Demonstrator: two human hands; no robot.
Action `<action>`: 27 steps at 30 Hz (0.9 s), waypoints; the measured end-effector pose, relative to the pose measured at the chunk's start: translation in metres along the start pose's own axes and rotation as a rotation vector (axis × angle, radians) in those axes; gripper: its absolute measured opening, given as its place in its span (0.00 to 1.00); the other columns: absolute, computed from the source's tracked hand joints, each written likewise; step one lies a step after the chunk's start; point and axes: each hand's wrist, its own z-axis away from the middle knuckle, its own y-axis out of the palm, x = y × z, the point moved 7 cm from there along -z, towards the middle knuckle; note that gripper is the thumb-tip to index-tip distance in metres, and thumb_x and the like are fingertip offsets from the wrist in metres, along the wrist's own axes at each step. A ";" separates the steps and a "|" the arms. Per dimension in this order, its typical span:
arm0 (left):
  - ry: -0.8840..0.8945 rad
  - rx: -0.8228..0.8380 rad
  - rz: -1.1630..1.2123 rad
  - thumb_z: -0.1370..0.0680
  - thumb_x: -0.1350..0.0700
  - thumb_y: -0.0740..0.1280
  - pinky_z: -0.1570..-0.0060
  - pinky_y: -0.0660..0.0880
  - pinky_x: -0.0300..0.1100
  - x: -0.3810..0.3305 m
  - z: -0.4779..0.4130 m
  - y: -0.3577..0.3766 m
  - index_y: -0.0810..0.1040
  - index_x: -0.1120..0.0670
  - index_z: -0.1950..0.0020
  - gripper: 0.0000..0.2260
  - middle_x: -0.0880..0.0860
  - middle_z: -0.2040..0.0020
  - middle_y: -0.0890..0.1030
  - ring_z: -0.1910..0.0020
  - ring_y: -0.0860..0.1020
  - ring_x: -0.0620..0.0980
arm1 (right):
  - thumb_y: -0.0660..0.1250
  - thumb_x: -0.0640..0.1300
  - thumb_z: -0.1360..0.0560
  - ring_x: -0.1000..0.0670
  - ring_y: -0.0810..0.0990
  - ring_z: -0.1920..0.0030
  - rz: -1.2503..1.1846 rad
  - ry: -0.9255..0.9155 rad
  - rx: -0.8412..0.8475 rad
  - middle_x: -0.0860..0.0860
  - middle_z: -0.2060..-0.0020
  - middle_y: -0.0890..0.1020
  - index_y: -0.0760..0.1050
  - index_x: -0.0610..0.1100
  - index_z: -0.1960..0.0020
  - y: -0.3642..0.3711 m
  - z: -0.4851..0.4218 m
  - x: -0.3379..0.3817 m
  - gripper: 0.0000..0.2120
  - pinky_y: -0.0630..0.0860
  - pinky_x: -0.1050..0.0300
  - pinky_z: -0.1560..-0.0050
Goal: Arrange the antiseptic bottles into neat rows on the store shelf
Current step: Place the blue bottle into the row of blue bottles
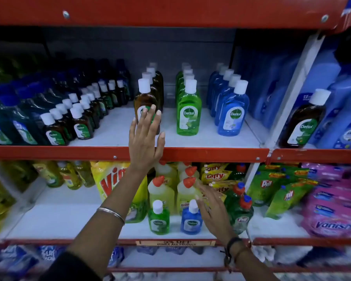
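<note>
Head view: one frame, looking at red-edged store shelves.
Upper shelf [118, 128]: white deck carrying three front-to-back rows of antiseptic bottles, brown, green and blue.
Left hand [145, 138]: fingers spread flat against the front brown bottle [145, 98], gripping nothing.
Green row [188, 110]: stood right of the brown row, apart from it.
Blue row [232, 116]: stood right of the green.
Right hand [213, 207]: open, fingers loosely extended, just beside a small blue bottle [191, 221] on the lower shelf [69, 220]; touch could not be told.
Small green bottle [158, 220]: stood left of it.
</note>
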 end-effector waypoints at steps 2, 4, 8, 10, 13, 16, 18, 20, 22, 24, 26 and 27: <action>-0.073 0.043 -0.044 0.19 0.49 0.54 0.27 0.54 0.56 0.012 0.000 0.007 0.56 0.51 0.23 0.24 0.55 0.24 0.63 0.24 0.58 0.52 | 0.52 0.65 0.24 0.62 0.68 0.36 -0.023 0.084 0.131 0.57 0.35 0.71 0.64 0.56 0.32 0.016 0.003 -0.018 0.24 0.66 0.65 0.37; -0.084 0.087 -0.127 0.19 0.49 0.54 0.27 0.53 0.55 0.019 0.005 0.015 0.57 0.51 0.24 0.24 0.54 0.24 0.63 0.23 0.57 0.52 | 0.60 0.62 0.25 0.56 0.71 0.36 -0.065 0.172 0.241 0.55 0.34 0.73 0.65 0.53 0.32 0.032 0.011 -0.038 0.24 0.70 0.58 0.37; -0.043 0.101 -0.219 0.20 0.47 0.53 0.27 0.53 0.55 0.023 0.005 0.024 0.59 0.51 0.24 0.24 0.53 0.24 0.64 0.24 0.57 0.53 | 0.69 0.53 0.27 0.54 0.77 0.43 -0.143 0.270 0.264 0.52 0.43 0.80 0.72 0.53 0.41 0.042 0.011 -0.058 0.16 0.75 0.51 0.43; -0.047 0.096 -0.232 0.19 0.46 0.51 0.27 0.54 0.55 0.024 0.006 0.024 0.58 0.50 0.23 0.24 0.53 0.24 0.64 0.24 0.57 0.53 | 0.72 0.46 0.28 0.54 0.79 0.47 -0.172 0.282 0.238 0.53 0.48 0.82 0.74 0.55 0.46 0.039 0.007 -0.059 0.13 0.76 0.55 0.46; -0.049 0.107 -0.244 0.19 0.46 0.49 0.27 0.55 0.56 0.023 0.006 0.024 0.58 0.50 0.23 0.24 0.53 0.24 0.64 0.24 0.57 0.53 | 0.73 0.43 0.29 0.62 0.79 0.51 -0.203 0.253 0.197 0.60 0.52 0.82 0.74 0.61 0.50 0.025 -0.001 -0.047 0.16 0.74 0.67 0.51; -0.048 0.106 -0.241 0.19 0.46 0.50 0.28 0.55 0.56 0.023 0.007 0.024 0.58 0.50 0.23 0.24 0.53 0.24 0.64 0.24 0.57 0.53 | 0.74 0.45 0.31 0.61 0.80 0.52 -0.263 0.212 0.101 0.59 0.56 0.84 0.77 0.57 0.49 -0.005 -0.014 -0.027 0.14 0.76 0.65 0.53; -0.051 0.107 -0.243 0.19 0.47 0.51 0.28 0.56 0.57 0.023 0.007 0.024 0.58 0.50 0.23 0.24 0.53 0.24 0.64 0.24 0.57 0.53 | 0.75 0.47 0.32 0.59 0.81 0.54 -0.305 0.160 0.043 0.61 0.55 0.83 0.77 0.58 0.49 -0.030 -0.025 -0.006 0.13 0.77 0.62 0.54; -0.057 0.120 -0.242 0.19 0.47 0.52 0.28 0.55 0.57 0.023 0.007 0.024 0.58 0.50 0.23 0.24 0.53 0.24 0.63 0.24 0.57 0.53 | 0.75 0.50 0.32 0.58 0.81 0.54 -0.349 0.089 -0.028 0.63 0.53 0.83 0.77 0.59 0.49 -0.058 -0.038 0.020 0.14 0.78 0.62 0.54; -0.062 0.126 -0.238 0.19 0.47 0.52 0.28 0.55 0.57 0.023 0.007 0.023 0.58 0.50 0.23 0.24 0.53 0.24 0.63 0.24 0.57 0.53 | 0.74 0.54 0.33 0.55 0.81 0.53 -0.388 0.005 -0.120 0.59 0.54 0.84 0.77 0.57 0.49 -0.088 -0.050 0.046 0.14 0.78 0.60 0.53; -0.066 0.132 -0.230 0.19 0.48 0.53 0.28 0.56 0.57 0.022 0.007 0.023 0.59 0.50 0.23 0.24 0.53 0.24 0.64 0.24 0.58 0.53 | 0.72 0.54 0.33 0.50 0.82 0.53 -0.441 -0.078 -0.218 0.54 0.54 0.84 0.78 0.54 0.48 -0.118 -0.062 0.071 0.15 0.80 0.54 0.53; -0.068 0.132 -0.226 0.20 0.48 0.53 0.29 0.57 0.58 0.023 0.007 0.023 0.60 0.50 0.24 0.24 0.53 0.24 0.64 0.24 0.58 0.53 | 0.70 0.54 0.32 0.50 0.82 0.53 -0.459 -0.154 -0.318 0.56 0.54 0.84 0.77 0.55 0.48 -0.148 -0.075 0.094 0.13 0.80 0.55 0.52; -0.069 0.133 -0.226 0.20 0.47 0.53 0.29 0.57 0.58 0.023 0.007 0.023 0.60 0.50 0.24 0.24 0.53 0.24 0.64 0.24 0.58 0.53 | 0.70 0.53 0.32 0.51 0.81 0.53 -0.460 -0.192 -0.366 0.57 0.55 0.84 0.77 0.55 0.48 -0.163 -0.082 0.105 0.13 0.79 0.57 0.52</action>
